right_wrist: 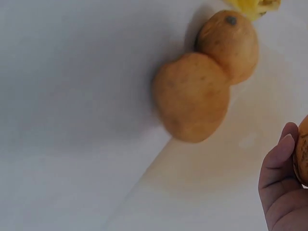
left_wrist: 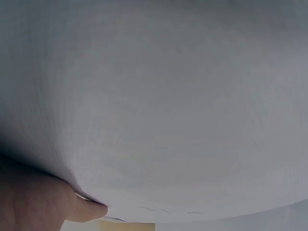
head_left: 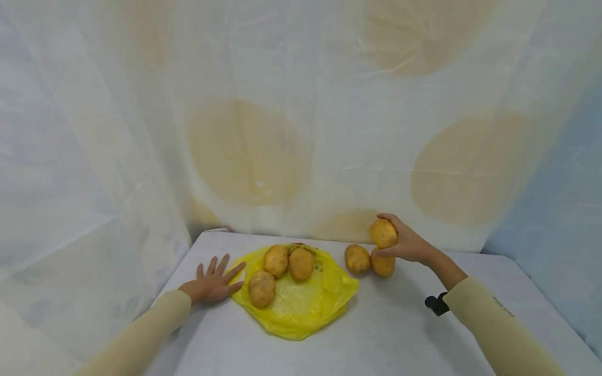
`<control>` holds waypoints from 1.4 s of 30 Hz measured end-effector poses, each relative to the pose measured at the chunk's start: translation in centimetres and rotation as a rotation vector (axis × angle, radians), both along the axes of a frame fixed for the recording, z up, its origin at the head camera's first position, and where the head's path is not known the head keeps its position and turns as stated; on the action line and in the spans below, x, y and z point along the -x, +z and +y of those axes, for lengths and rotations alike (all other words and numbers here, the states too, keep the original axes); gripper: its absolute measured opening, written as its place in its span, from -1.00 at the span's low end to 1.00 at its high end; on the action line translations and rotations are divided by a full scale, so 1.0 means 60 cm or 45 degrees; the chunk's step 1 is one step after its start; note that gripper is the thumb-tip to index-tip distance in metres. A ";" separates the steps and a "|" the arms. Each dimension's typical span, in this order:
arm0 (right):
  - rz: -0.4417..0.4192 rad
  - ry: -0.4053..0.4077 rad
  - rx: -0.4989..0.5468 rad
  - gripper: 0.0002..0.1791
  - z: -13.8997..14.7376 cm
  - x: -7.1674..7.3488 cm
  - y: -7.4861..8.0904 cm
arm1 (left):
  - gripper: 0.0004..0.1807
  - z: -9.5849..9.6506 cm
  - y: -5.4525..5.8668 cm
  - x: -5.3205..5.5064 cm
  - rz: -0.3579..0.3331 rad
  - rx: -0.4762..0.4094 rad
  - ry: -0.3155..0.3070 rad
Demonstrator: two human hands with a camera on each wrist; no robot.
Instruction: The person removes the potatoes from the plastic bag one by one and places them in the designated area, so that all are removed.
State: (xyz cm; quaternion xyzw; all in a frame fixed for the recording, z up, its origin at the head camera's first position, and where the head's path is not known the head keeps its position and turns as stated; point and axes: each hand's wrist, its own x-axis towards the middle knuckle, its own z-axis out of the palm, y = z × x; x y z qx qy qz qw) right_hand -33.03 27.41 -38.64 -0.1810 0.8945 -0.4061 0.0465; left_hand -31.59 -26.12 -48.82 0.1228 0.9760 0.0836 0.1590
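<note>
In the head view my right hand [head_left: 408,243] grips a potato [head_left: 383,233] above the table's far right part. Just below it, two more potatoes [head_left: 357,259] sit side by side on the table; the right wrist view shows this pair [right_wrist: 191,97] touching, with the gripped potato [right_wrist: 302,151] cut off at the right edge. My left hand [head_left: 213,282] lies with fingers spread on the table, fingertips at the left edge of a yellow plastic bag [head_left: 305,308]. On that flattened bag rest three potatoes [head_left: 262,289]. Only part of the left hand [left_wrist: 43,204] shows in the left wrist view.
A white cloth covers the table [head_left: 400,324]. Behind it hangs a pale curtain [head_left: 338,130] with tan circles, close to the table's back edge. A black strap-like device [head_left: 437,304] is at the right sleeve's cuff.
</note>
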 end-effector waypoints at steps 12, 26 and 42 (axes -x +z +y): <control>-0.042 -0.161 -0.057 0.15 0.068 0.009 -0.036 | -0.14 0.000 -0.001 0.000 0.017 0.004 -0.014; -0.209 -0.280 -0.103 0.16 0.115 0.015 -0.094 | -0.17 0.001 -0.001 0.000 0.032 0.010 -0.012; -0.240 -0.285 -0.208 0.19 0.119 0.017 -0.139 | -0.08 -0.006 -0.011 0.006 0.025 -0.010 -0.015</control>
